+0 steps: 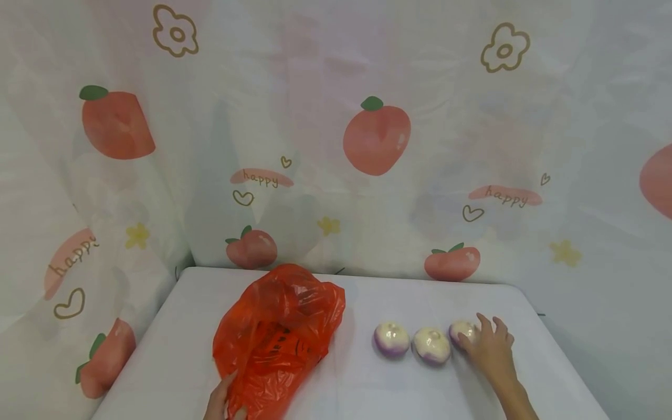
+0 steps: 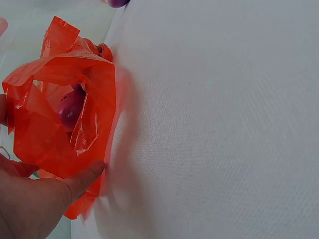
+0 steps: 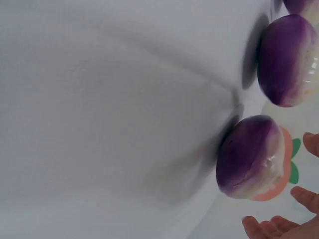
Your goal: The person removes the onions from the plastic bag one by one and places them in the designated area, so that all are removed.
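A red plastic bag point(image 1: 273, 350) lies on the left part of the table, and my left hand point(image 1: 221, 399) holds it by its near edge. In the left wrist view its mouth gapes, and a purple round thing point(image 2: 71, 108) shows inside. To the right, three white-and-purple turnips stand in a row: a left one point(image 1: 391, 339), a middle one point(image 1: 431, 346) and a right one point(image 1: 463, 332). My right hand point(image 1: 492, 351) is at the right turnip, thumb and fingers spread around it. The right wrist view shows a gap between its fingertips and that turnip point(image 3: 249, 158).
A white cloth covers the table point(image 1: 362, 385). Behind it and at the left hangs a pale curtain point(image 1: 315, 76) printed with peaches, flowers and hearts.
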`<state>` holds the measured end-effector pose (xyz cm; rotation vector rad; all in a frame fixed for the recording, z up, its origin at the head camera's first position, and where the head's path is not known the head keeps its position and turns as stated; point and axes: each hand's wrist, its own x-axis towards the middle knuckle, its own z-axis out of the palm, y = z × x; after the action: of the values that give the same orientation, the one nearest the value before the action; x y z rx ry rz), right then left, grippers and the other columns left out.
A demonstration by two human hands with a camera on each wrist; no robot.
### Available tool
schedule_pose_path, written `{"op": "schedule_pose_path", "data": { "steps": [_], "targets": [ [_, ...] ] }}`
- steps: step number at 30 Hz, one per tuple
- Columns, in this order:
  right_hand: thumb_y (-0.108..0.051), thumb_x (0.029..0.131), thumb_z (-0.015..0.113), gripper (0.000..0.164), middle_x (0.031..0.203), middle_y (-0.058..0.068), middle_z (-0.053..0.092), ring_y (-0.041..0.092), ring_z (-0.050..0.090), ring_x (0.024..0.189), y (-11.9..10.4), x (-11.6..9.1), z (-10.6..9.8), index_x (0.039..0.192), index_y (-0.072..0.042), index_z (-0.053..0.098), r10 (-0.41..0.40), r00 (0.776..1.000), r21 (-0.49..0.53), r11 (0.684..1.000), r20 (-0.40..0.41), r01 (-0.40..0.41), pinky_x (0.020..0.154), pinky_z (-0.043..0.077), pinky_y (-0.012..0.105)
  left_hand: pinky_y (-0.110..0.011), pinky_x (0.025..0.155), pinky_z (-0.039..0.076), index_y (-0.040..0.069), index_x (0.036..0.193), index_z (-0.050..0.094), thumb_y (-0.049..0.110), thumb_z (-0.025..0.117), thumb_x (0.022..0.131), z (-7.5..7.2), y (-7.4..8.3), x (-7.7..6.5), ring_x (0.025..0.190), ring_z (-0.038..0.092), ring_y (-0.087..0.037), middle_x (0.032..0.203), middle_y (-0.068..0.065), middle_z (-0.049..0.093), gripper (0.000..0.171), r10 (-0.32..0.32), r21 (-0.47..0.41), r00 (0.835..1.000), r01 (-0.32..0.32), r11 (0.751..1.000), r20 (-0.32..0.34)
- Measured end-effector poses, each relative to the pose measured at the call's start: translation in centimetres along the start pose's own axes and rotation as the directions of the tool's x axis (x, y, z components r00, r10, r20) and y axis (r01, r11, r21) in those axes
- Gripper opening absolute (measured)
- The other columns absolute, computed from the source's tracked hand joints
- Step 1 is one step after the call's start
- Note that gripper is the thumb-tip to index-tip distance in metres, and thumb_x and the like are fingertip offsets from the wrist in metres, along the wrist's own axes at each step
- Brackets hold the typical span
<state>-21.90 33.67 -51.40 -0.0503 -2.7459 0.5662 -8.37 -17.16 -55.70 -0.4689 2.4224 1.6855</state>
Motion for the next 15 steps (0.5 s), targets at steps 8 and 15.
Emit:
{"op": "schedule_pose_path", "data": {
  "steps": [8,15],
  "targets": [
    [-0.016,0.079,0.071,0.058,0.130,0.038,0.029,0.056,0.031,0.111,-2.7,0.1,-0.6,0.125,0.009,0.047,0.011,0.987,0.134,0.991,-0.163,0.011,0.078,0.039,0.065,-0.062,0.089,0.041,0.002,0.144,0.022,0.011,0.057,0.080,0.1,-0.1,0.4,0.113,0.040,-0.040,0.141,-0.024,0.024,0.073,-0.013,-0.025,1.000,0.013,1.000,0.020],
    [-0.011,0.078,0.072,0.053,0.125,0.034,0.040,0.051,0.040,0.106,-4.7,0.4,-0.4,0.123,0.009,0.050,-0.075,0.969,0.139,0.984,-0.237,0.110,0.082,0.041,0.063,-0.061,0.089,0.042,0.000,0.143,0.022,0.008,0.055,0.079,0.1,-0.3,0.5,0.113,0.040,-0.041,0.140,-0.026,0.024,0.073,0.013,-0.041,0.999,-0.012,0.999,0.031]
  ]
}}
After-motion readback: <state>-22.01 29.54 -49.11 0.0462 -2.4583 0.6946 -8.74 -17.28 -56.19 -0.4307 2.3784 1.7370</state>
